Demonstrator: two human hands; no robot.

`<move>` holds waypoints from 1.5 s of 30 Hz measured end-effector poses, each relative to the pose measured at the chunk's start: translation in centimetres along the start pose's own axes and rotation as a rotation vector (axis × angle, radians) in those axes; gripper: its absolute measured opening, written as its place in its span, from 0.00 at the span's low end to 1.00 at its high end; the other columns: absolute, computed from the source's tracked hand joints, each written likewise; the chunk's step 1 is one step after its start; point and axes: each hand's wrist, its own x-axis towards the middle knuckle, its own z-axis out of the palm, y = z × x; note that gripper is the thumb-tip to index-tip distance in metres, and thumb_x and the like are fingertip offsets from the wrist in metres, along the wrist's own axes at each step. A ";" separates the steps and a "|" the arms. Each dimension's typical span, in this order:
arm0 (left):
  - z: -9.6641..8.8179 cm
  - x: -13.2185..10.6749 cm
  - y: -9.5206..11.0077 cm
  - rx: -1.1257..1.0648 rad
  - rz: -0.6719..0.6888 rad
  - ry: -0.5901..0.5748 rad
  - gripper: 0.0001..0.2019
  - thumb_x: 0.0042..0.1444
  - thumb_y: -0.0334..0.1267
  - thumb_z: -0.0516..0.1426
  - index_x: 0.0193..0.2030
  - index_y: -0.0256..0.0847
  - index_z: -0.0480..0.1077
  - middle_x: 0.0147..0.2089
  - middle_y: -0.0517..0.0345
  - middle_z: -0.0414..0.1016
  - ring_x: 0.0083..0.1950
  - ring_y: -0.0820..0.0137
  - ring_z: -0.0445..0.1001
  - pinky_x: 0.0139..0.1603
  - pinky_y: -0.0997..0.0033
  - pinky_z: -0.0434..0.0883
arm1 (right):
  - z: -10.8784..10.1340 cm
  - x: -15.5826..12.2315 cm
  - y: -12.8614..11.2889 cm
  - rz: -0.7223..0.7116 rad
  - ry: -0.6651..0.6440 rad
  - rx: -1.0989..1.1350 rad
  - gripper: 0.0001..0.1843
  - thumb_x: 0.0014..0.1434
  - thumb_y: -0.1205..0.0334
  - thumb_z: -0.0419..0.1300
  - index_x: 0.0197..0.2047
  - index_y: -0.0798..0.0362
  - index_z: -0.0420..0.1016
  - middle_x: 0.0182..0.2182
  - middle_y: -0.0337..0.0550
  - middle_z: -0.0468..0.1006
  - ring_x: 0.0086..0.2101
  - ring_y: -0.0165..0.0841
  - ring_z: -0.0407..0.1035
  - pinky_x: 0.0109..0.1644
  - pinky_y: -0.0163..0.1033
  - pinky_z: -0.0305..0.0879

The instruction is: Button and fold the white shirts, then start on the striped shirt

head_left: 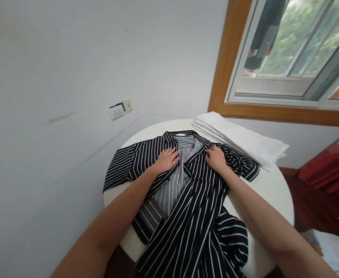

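A black shirt with white stripes lies spread on a round white table, its front open and the paler inside showing. The collar points toward the wall, and the lower part hangs over the near edge. My left hand rests on the left front panel beside the opening, fingers spread. On the other side of the collar, my right hand presses on the right front panel, its fingers curled at the cloth edge. The left sleeve lies flat; the right one is bunched.
Folded white cloth lies at the table's back right. Behind stands a wall with a power socket and a wood-framed window. Red fabric hangs at the right, with white material below it.
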 end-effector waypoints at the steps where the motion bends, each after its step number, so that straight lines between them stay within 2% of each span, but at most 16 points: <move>1: 0.0 -0.2 0.9 0.010 -0.028 -0.013 0.26 0.67 0.47 0.43 0.69 0.43 0.58 0.72 0.48 0.55 0.73 0.55 0.52 0.71 0.48 0.49 | 0.0 0.2 -0.2 0.020 -0.015 -0.003 0.21 0.64 0.60 0.51 0.56 0.50 0.77 0.47 0.53 0.73 0.49 0.43 0.65 0.54 0.44 0.59; 5: -1.3 -1.6 5.0 0.011 -0.067 -0.091 0.26 0.67 0.43 0.41 0.71 0.43 0.53 0.74 0.47 0.49 0.74 0.54 0.48 0.71 0.44 0.48 | -0.4 0.8 -0.6 0.086 -0.073 0.034 0.22 0.64 0.55 0.52 0.58 0.46 0.75 0.48 0.53 0.73 0.50 0.44 0.66 0.53 0.45 0.60; 9: -3.1 -3.2 8.0 -0.005 -0.125 -0.234 0.27 0.66 0.43 0.42 0.71 0.42 0.53 0.75 0.42 0.46 0.74 0.47 0.46 0.66 0.33 0.51 | -1.4 0.5 -1.0 0.061 -0.096 0.098 0.24 0.63 0.57 0.52 0.61 0.38 0.71 0.49 0.48 0.73 0.50 0.44 0.65 0.53 0.47 0.60; 12: -4.4 -3.8 7.6 -0.008 -0.142 -0.321 0.28 0.64 0.45 0.46 0.70 0.45 0.54 0.75 0.41 0.46 0.73 0.44 0.47 0.62 0.30 0.56 | -1.9 -0.2 -1.5 0.017 -0.067 0.094 0.22 0.63 0.56 0.52 0.59 0.37 0.73 0.51 0.47 0.73 0.52 0.46 0.63 0.53 0.51 0.60; 16: -5.4 -3.2 4.7 -0.030 -0.077 -0.347 0.30 0.59 0.47 0.55 0.67 0.41 0.60 0.72 0.40 0.54 0.72 0.48 0.53 0.66 0.45 0.59 | -1.8 -0.7 -2.4 -0.035 -0.059 0.021 0.19 0.63 0.59 0.51 0.51 0.44 0.80 0.52 0.49 0.74 0.53 0.47 0.62 0.55 0.54 0.57; 18: -5.5 -2.6 3.3 -0.057 -0.029 -0.301 0.28 0.58 0.46 0.56 0.64 0.38 0.64 0.69 0.40 0.61 0.70 0.52 0.59 0.67 0.53 0.59 | -1.5 -0.7 -2.8 -0.044 -0.064 0.022 0.21 0.64 0.59 0.50 0.54 0.46 0.78 0.53 0.50 0.74 0.54 0.47 0.62 0.56 0.54 0.58; 20: -5.4 -1.9 2.4 -0.091 -0.031 -0.202 0.22 0.61 0.44 0.53 0.59 0.37 0.68 0.64 0.42 0.68 0.65 0.55 0.66 0.65 0.57 0.61 | -1.3 -0.5 -3.4 -0.088 -0.076 0.081 0.24 0.66 0.56 0.48 0.62 0.45 0.70 0.58 0.48 0.71 0.57 0.47 0.61 0.58 0.55 0.57; 24: -4.8 -1.0 1.7 -0.165 -0.155 0.002 0.15 0.65 0.40 0.47 0.48 0.41 0.72 0.48 0.49 0.80 0.50 0.60 0.77 0.52 0.62 0.70 | -0.8 -0.7 -5.2 -0.388 -0.183 0.282 0.30 0.69 0.45 0.42 0.71 0.40 0.52 0.70 0.38 0.52 0.68 0.43 0.45 0.67 0.57 0.45; 26: -4.3 -0.7 1.3 -0.199 -0.191 0.075 0.14 0.65 0.39 0.46 0.48 0.41 0.71 0.42 0.52 0.80 0.45 0.62 0.78 0.47 0.63 0.71 | -0.6 -1.0 -6.0 -0.554 -0.238 0.360 0.30 0.69 0.42 0.41 0.71 0.39 0.53 0.71 0.37 0.50 0.69 0.41 0.41 0.69 0.58 0.40; 29: -3.4 -0.3 0.9 -0.204 -0.138 0.187 0.12 0.65 0.36 0.47 0.49 0.40 0.69 0.44 0.51 0.79 0.47 0.62 0.76 0.51 0.62 0.71 | -0.5 -1.3 -6.3 -0.670 -0.211 0.432 0.27 0.70 0.44 0.41 0.63 0.44 0.68 0.67 0.41 0.60 0.67 0.39 0.50 0.69 0.55 0.43; 32: -2.9 -0.3 1.5 -0.148 -0.021 0.278 0.13 0.63 0.35 0.50 0.50 0.38 0.70 0.50 0.47 0.77 0.53 0.60 0.73 0.58 0.57 0.68 | -0.8 -1.0 -5.4 -0.528 -0.038 0.488 0.28 0.71 0.49 0.40 0.50 0.50 0.78 0.55 0.46 0.76 0.56 0.35 0.67 0.63 0.44 0.58; 34: -2.7 -0.3 2.2 -0.131 0.072 0.304 0.14 0.63 0.35 0.50 0.53 0.37 0.69 0.52 0.47 0.75 0.56 0.59 0.70 0.60 0.55 0.66 | -1.0 -0.7 -4.3 -0.338 0.068 0.466 0.27 0.72 0.51 0.40 0.45 0.52 0.79 0.47 0.46 0.80 0.49 0.34 0.72 0.56 0.40 0.64; 36: -2.4 -0.3 3.0 -0.146 0.174 0.291 0.16 0.65 0.37 0.48 0.56 0.38 0.69 0.56 0.47 0.73 0.60 0.61 0.68 0.64 0.55 0.63 | -0.9 -0.5 -3.1 -0.203 0.091 0.377 0.25 0.71 0.53 0.42 0.45 0.53 0.79 0.45 0.47 0.81 0.47 0.35 0.73 0.54 0.40 0.65; 39: -1.6 -0.3 3.5 -0.177 0.239 0.170 0.22 0.68 0.40 0.42 0.62 0.38 0.65 0.65 0.48 0.67 0.67 0.64 0.61 0.69 0.57 0.56 | -0.2 -0.7 -1.9 -0.175 0.005 0.195 0.23 0.69 0.49 0.46 0.55 0.51 0.76 0.55 0.50 0.75 0.57 0.40 0.66 0.61 0.47 0.59; 42: -1.0 -0.3 3.3 -0.158 0.142 0.010 0.26 0.69 0.48 0.38 0.67 0.41 0.60 0.71 0.50 0.59 0.72 0.62 0.54 0.72 0.52 0.48 | 0.7 -1.2 -1.3 -0.190 -0.115 0.064 0.32 0.67 0.39 0.45 0.67 0.45 0.62 0.68 0.48 0.59 0.67 0.46 0.48 0.68 0.61 0.43; 45: -1.1 -0.5 3.2 -0.112 0.064 -0.065 0.29 0.68 0.54 0.36 0.69 0.46 0.58 0.73 0.53 0.53 0.74 0.58 0.48 0.72 0.45 0.43 | 1.1 -1.8 -1.0 -0.198 -0.205 0.021 0.36 0.66 0.34 0.39 0.71 0.41 0.54 0.71 0.45 0.50 0.69 0.46 0.40 0.68 0.65 0.36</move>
